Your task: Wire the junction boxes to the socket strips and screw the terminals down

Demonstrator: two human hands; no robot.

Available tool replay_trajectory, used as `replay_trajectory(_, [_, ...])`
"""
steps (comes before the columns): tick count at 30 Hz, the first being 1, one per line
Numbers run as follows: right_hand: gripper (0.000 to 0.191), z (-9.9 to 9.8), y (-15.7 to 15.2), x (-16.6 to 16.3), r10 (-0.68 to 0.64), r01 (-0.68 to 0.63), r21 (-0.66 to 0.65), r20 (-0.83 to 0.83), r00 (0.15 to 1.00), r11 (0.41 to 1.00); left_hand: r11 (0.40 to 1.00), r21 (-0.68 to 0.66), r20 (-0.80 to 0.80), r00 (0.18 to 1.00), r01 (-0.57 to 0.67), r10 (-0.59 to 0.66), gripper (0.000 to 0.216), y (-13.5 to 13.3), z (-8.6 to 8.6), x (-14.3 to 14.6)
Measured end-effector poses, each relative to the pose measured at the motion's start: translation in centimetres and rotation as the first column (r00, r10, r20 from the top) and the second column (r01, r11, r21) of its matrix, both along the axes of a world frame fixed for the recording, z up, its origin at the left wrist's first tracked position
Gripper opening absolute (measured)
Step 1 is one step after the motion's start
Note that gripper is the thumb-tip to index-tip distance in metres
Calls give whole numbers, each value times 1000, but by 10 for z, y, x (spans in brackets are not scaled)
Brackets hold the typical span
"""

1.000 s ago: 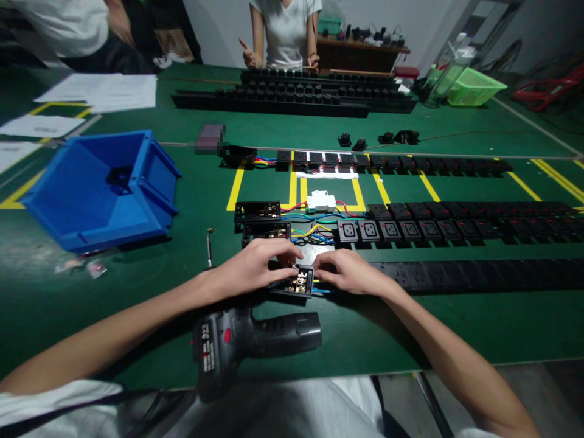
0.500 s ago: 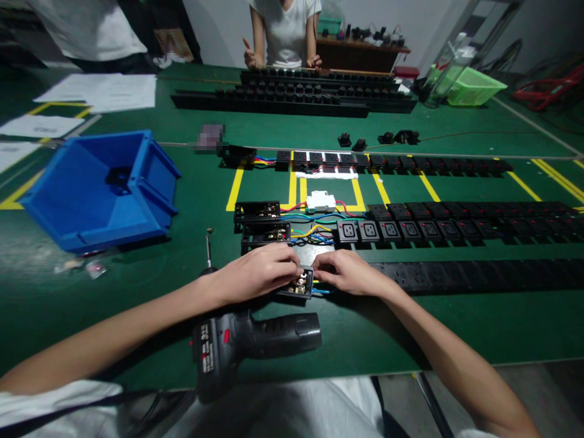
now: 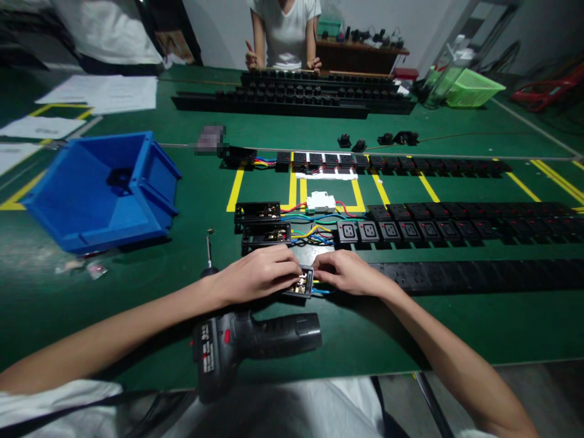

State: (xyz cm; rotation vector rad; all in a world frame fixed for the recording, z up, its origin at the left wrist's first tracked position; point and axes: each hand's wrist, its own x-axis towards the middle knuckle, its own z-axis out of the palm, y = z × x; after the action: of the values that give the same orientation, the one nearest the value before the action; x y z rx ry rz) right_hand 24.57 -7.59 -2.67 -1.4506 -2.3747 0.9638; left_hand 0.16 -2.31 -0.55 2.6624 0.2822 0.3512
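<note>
A black terminal box (image 3: pixel 301 291) with brass screw terminals lies in front of me at the end of a long black socket strip (image 3: pixel 479 275). My left hand (image 3: pixel 262 275) reaches over the box, its fingers curled and their tips down at the terminals. Whatever those tips pinch is hidden. At the box's right end, my right hand (image 3: pixel 349 272) is closed, thumb and forefinger together on a wire that is mostly covered. Blue wire (image 3: pixel 323 291) shows just below that hand. A black cordless screwdriver (image 3: pixel 260 337) lies nearer to me, its bit pointing away, partly under my left forearm.
Behind my hands lie more socket strips (image 3: pixel 410 230) with wired end boxes (image 3: pixel 267 233) and a white breaker (image 3: pixel 321 201). To the left stands a blue bin (image 3: pixel 100 194), with papers (image 3: pixel 104 92) beyond. A person (image 3: pixel 285 30) stands across the table behind black rails (image 3: pixel 274 104).
My left fingertips have shifted very slightly at the terminals. My right hand stays in place at the box's end. Everything else on the table lies as before.
</note>
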Motion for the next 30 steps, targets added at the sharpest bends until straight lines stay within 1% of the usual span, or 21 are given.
replay_trajectory(7, [14, 1, 1, -1, 6, -6, -4, -9, 1000, 1000, 999, 44, -23, 1000, -17, 18, 22, -4, -2, 5])
replay_trajectory(11, [13, 2, 0, -1, 0, 0, -5, 3, 1000, 1000, 996, 88, -70, 997, 20, -14, 26, -1, 1, 5])
replay_trajectory(15, [14, 2, -1, -1, 5, -5, -2, -6, 1000, 1000, 989, 137, -122, 992, 53, -36, 28, 1, 7, 7])
replay_trajectory(19, [14, 1, 0, -1, 1, -1, 0, -8, 1000, 1000, 980, 188, -197, 980, 62, -24, 27, 0, 14, 11])
replay_trajectory(24, [15, 1, 1, -1, 4, -4, 4, -20, 1000, 1000, 968, 242, -244, 970, 69, -8, 14, -1, 24, 18])
replay_trajectory(30, [15, 1, 0, -1, -1, 1, 7, -7, 1000, 1000, 978, 190, -270, 962, 87, -34, 8, 4, 34, 26])
